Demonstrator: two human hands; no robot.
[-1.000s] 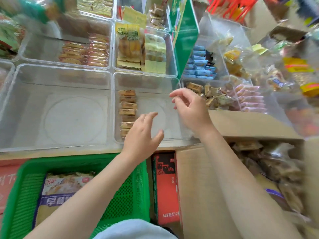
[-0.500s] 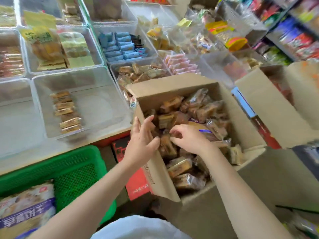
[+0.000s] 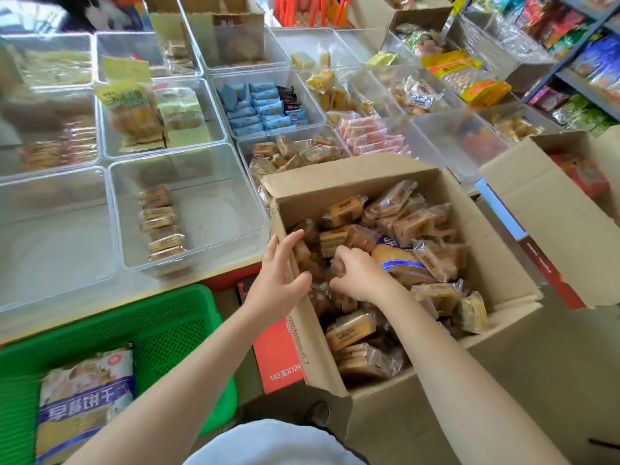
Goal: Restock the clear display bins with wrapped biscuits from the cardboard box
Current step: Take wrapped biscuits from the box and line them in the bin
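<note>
Biscuits in clear wrappers fill the cardboard box, which stands off the front edge of the display counter, its far flap leaning against the bins. The right hand is down among them near the box's left wall, fingers curled tight around what looks like a wrapped piece; the packet itself is mostly hidden under the knuckles, so what exactly it grasps cannot be told for sure. The left hand rests relaxed and released on the rim of that left wall, fingers straight, steadying the box.

The step in hand appears to be gathering a handful for the display bin at the counter's front edge, which holds only one short row of biscuits along its left side. Doing it well probably means taking several packets that lie the same way, not squeezing hard, since the wrappers are thin and the biscuits likely brittle. The large blue-striped bag lying in the middle of the box is a different product and should stay behind. Keeping the left hand on the rim would likely stop the box tipping as the load lifts out. Laying the new packets in a second row beside the existing one would keep the bin tidy.

A green basket sits below the counter's front edge.
</note>
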